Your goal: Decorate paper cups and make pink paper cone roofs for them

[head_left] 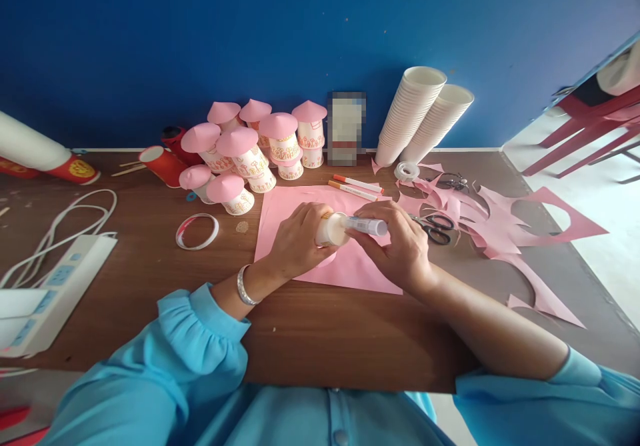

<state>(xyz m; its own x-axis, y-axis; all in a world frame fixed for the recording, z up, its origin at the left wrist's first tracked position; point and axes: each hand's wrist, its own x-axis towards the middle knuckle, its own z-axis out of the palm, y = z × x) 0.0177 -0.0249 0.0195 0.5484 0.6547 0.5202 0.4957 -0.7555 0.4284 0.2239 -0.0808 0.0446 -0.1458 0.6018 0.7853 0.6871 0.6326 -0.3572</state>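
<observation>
My left hand (300,239) is closed around a small paper cup (331,229), tipped so that its round end faces right. In my right hand (403,246) is a glue stick (367,226) with a clear barrel, its tip against the edge of the cup's end. Both hands are over a sheet of pink paper (370,276) on the brown table. Two orange-capped markers (355,186) lie at the sheet's far edge. Black-handled scissors (437,229) rest just beyond my right hand, partly hidden by it.
Several decorated cups with pink cone roofs (237,143) stand at the back left. Two tall stacks of white cups (413,116) lean against the blue wall. Pink paper scraps (505,223) cover the right side. A tape roll (197,231) and a power strip (65,293) lie left.
</observation>
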